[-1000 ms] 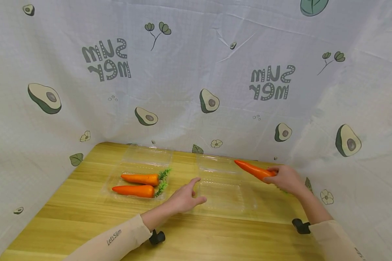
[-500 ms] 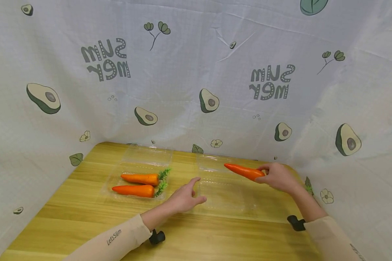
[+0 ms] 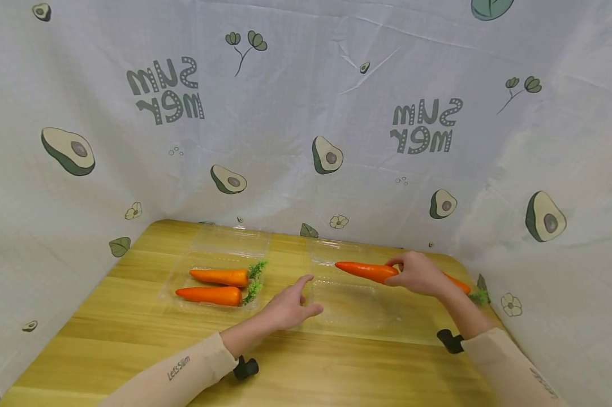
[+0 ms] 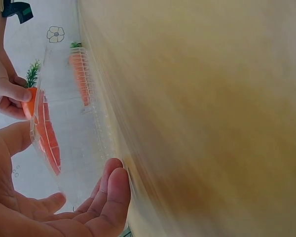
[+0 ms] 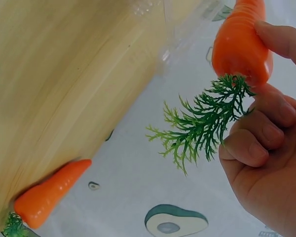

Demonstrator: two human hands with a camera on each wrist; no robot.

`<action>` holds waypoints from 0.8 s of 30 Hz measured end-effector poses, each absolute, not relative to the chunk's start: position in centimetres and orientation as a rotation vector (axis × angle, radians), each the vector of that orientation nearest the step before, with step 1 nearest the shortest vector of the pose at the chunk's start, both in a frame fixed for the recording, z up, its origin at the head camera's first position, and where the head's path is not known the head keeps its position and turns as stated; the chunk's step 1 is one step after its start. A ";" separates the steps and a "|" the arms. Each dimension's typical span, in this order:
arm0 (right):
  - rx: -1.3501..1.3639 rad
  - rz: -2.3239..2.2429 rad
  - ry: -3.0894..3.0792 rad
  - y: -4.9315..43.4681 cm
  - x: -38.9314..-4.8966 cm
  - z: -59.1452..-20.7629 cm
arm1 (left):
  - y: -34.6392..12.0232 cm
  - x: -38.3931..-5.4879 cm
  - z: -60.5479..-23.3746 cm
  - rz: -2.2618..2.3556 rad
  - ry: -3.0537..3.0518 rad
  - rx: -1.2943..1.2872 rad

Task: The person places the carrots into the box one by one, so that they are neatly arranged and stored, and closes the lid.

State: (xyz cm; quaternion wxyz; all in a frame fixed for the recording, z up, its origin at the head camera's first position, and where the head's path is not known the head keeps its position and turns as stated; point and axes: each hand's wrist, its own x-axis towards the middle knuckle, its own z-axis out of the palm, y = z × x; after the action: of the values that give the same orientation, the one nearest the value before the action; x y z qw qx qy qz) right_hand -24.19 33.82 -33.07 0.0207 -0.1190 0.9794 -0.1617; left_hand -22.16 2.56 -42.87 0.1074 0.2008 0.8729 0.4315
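My right hand [image 3: 419, 274] grips an orange carrot [image 3: 364, 271] near its thick end, held above the right clear plastic container [image 3: 349, 308]. Its green leafy top [image 5: 207, 118] hangs beside the curled fingers in the right wrist view. My left hand [image 3: 288, 305] is at that container's left side, thumb and forefinger spread; in the left wrist view its fingers lie at the clear wall [image 4: 74, 143], though firm contact is hard to tell. Two carrots, an upper carrot [image 3: 219, 277] and a lower carrot [image 3: 209, 295], lie side by side in the left clear container [image 3: 171, 288].
Another carrot [image 5: 52, 192] lies on the wooden table [image 3: 133, 345] at the far right, partly behind my right forearm in the head view. Both containers' lids are folded back toward the printed curtain [image 3: 275, 113], which surrounds the table's back and sides.
My right hand has moved left with the carrot, bringing it over the right container. The carrot at the far right has come into view behind the forearm. My left hand stays put.
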 end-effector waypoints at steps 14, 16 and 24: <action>-0.447 -0.411 2.994 31.8 -25.3 -34.0 | 2.6 -22.3 -43.0 1.253 2.580 0.591; -0.457 -0.382 2.992 31.5 -25.4 -34.1 | 2.6 -22.3 -43.1 1.254 2.577 0.595; -0.486 -0.337 2.973 30.8 -26.2 -34.9 | 2.6 -22.3 -43.1 1.256 2.572 0.591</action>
State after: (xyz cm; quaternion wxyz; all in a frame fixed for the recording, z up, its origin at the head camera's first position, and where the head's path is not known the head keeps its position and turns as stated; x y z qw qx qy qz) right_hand -26.15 30.84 -34.88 0.0553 -0.1601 0.9793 -0.1111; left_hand -22.30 2.61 -43.08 0.1092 0.2009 0.8748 0.4271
